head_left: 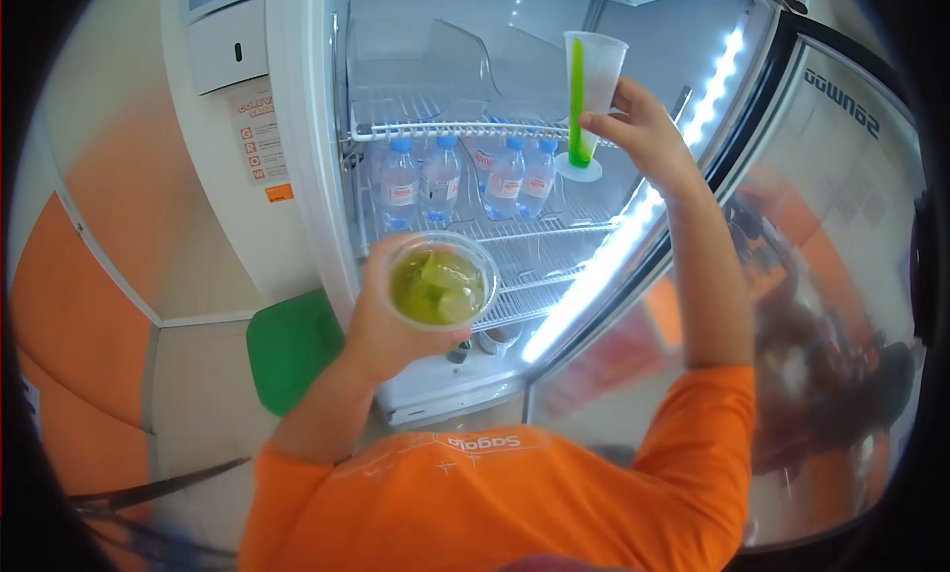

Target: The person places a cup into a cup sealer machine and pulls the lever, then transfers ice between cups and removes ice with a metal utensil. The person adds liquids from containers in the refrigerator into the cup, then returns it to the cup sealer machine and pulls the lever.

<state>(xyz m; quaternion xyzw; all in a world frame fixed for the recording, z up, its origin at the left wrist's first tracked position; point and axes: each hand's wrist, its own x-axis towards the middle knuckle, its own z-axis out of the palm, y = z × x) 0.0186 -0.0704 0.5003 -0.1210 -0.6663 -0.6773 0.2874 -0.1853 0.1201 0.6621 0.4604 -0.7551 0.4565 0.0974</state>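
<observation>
My left hand (371,325) is wrapped around a clear plastic cup (492,275) at the centre of the head view. Green drink (421,285) with pale ice-like lumps and a green piece shows inside it. Higher up and to the right, my right hand (645,127) grips a tall translucent footed cup (602,67) by its side, the fingers closed on it. A bright green strip (577,97) runs down that cup to its bottom; whether it is a stick or liquid I cannot tell. Both cups are held in front of the open fridge.
Several small water bottles (400,186) with blue caps stand on a wire shelf (445,132) level inside the fridge. The glass door (831,275) hangs open at right. A green bin (294,349) stands left of the fridge, below a white wall dispenser (230,47).
</observation>
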